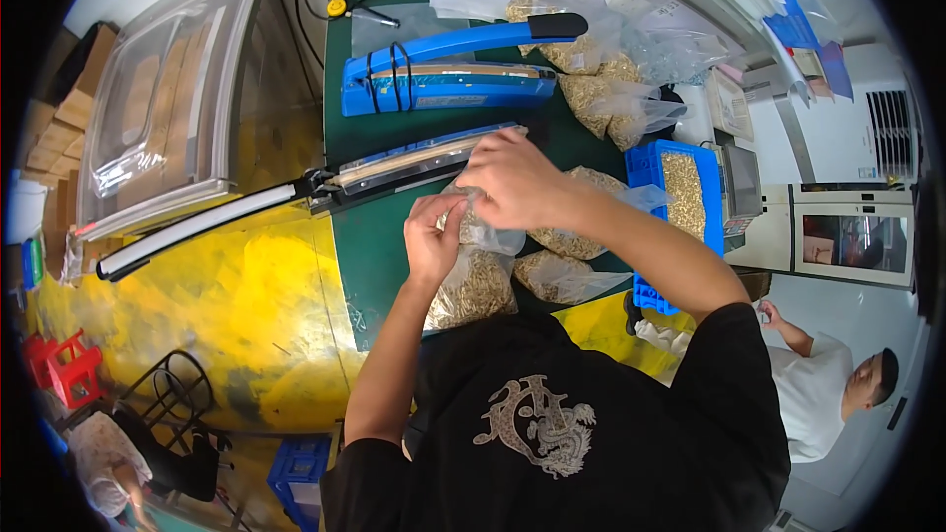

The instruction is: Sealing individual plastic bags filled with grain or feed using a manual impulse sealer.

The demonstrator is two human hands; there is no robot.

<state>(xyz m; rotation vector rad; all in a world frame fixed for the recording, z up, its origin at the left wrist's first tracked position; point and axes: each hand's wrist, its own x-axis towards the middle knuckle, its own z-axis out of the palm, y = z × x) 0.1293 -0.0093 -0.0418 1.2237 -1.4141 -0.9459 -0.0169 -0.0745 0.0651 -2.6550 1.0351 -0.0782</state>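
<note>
A clear plastic bag of small brass-coloured pieces rests on the green table close to my body. My left hand pinches the upper part of this bag between thumb and fingers. Just above and to its right, my right hand also grips the bag's top, with its fingertips partly hidden. Right beyond my hands lies a hand-lever bag sealer, its long arm swung over to the left. Farther back stands a blue bag sealer with a black-tipped lever and black cord wound round it.
More filled bags lie right of my hands, with others at the back. A blue crate holds loose brass-coloured pieces. A clear-covered machine stands left of the table. A person in white is at the right, another person lower left.
</note>
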